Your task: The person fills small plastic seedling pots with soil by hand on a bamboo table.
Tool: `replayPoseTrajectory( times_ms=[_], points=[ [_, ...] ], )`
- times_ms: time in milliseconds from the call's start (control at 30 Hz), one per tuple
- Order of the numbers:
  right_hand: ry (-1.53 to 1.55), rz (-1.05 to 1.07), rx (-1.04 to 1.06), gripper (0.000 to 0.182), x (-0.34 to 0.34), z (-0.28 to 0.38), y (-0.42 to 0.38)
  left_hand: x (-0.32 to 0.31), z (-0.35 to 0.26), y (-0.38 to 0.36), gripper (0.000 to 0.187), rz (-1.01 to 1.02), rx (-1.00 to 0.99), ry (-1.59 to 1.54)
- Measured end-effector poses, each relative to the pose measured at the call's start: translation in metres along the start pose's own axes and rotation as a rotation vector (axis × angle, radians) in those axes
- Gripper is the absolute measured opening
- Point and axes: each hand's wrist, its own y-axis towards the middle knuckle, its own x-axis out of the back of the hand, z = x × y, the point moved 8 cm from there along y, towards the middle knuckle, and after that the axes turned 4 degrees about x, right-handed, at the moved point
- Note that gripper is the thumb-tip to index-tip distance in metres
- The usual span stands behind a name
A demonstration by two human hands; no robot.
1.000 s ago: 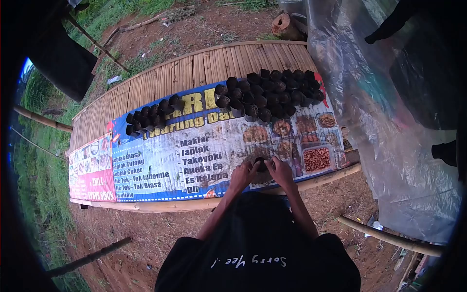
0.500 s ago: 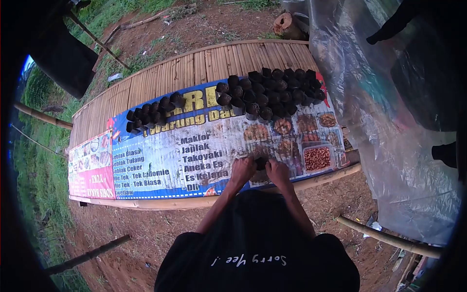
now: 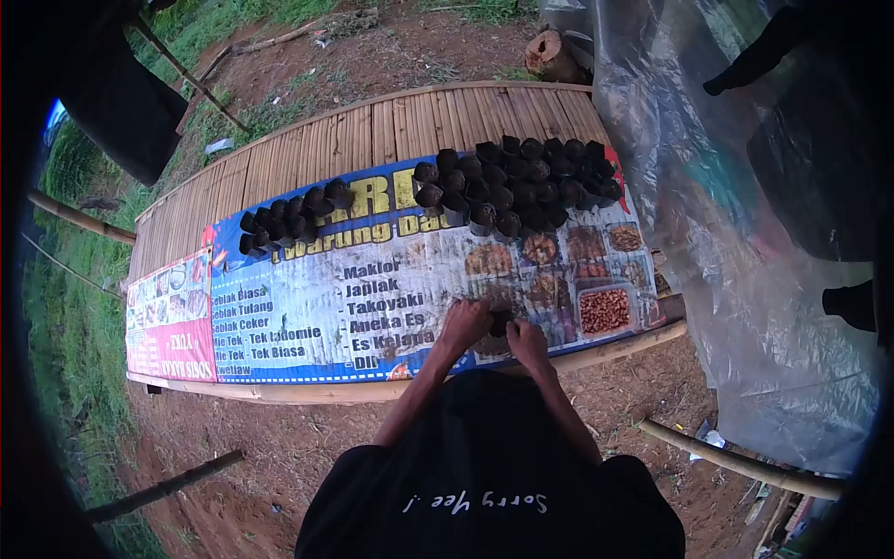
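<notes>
Close to the front edge of the banner, a small black seedling bag [image 3: 500, 322] sits between my two hands. My left hand [image 3: 466, 323] is closed on the bag's left side. On the right side, the bent fingers of my right hand [image 3: 527, 341] pinch the same bag. Its lower part and what it holds are too dark to make out. Farther back stands a large cluster of similar black bags [image 3: 521, 177], upright and packed together. A smaller group of black bags [image 3: 289, 219] stands to the left.
The printed banner [image 3: 317, 284] lies over a bamboo-slat table [image 3: 354, 135]. Clear plastic sheeting [image 3: 670, 177] hangs along the right side. Bamboo poles [image 3: 745, 456] jut in near the table, a cut log [image 3: 549, 54] lies behind it, and bare soil surrounds it.
My right hand has shifted slightly down and my hands sit a little farther apart around the bag. The grouped bags stay in place; the view has moved slightly.
</notes>
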Motion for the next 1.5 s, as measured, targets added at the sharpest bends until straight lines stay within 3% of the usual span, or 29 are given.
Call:
replayPoseTrajectory(
  times_ms=[167,267,367,633,733,800,833,900,1000,1067,1167,1300,1367,1500],
  points=[
    [0.053,0.014,0.001,0.032,-0.025,-0.023,-0.003,0.001,0.000,0.004,0.013,-0.020,-0.038,-0.039],
    [0.061,-0.029,0.027,0.032,-0.011,-0.002,-0.009,0.003,0.000,0.009,0.014,-0.005,-0.073,0.033],
    [0.105,0.060,-0.041,0.033,-0.012,-0.001,-0.009,0.000,0.004,0.003,0.015,0.017,-0.078,0.089],
    [0.151,-0.032,0.034,0.032,-0.010,-0.005,-0.008,0.007,-0.005,0.004,0.015,0.011,-0.067,0.043],
    [0.100,-0.067,0.016,0.032,0.000,-0.006,-0.007,0.019,-0.004,0.002,0.019,-0.091,-0.020,-0.008],
    [0.095,-0.055,-0.030,0.032,0.007,-0.006,-0.012,0.031,0.007,-0.009,0.023,-0.191,0.119,-0.192],
    [0.098,-0.063,-0.013,0.032,0.012,-0.003,-0.010,0.030,0.007,-0.012,0.023,-0.191,0.121,-0.191],
    [0.102,-0.072,0.004,0.033,0.020,0.006,-0.006,0.015,0.023,-0.027,0.023,-0.130,0.361,-0.186],
    [-0.128,-0.065,0.141,0.032,0.025,0.025,0.000,-0.013,0.029,-0.039,0.021,-0.048,0.386,-0.223],
    [-0.204,-0.048,0.341,0.029,0.016,0.033,0.006,-0.024,0.033,-0.036,0.021,-0.061,0.313,-0.241],
    [-0.282,-0.017,0.407,0.023,0.018,0.041,0.009,-0.018,0.023,-0.031,0.018,-0.095,0.204,-0.246],
    [-0.254,-0.086,0.448,0.019,0.035,0.055,-0.002,0.010,0.003,-0.027,0.017,-0.106,0.137,-0.196],
    [-0.185,-0.146,0.344,0.018,0.037,0.050,-0.002,0.003,0.009,-0.021,0.017,-0.081,0.140,-0.171],
    [-0.157,-0.138,0.358,0.019,0.015,0.037,0.002,-0.005,0.015,-0.021,0.017,-0.085,0.112,-0.125]
  ],
)
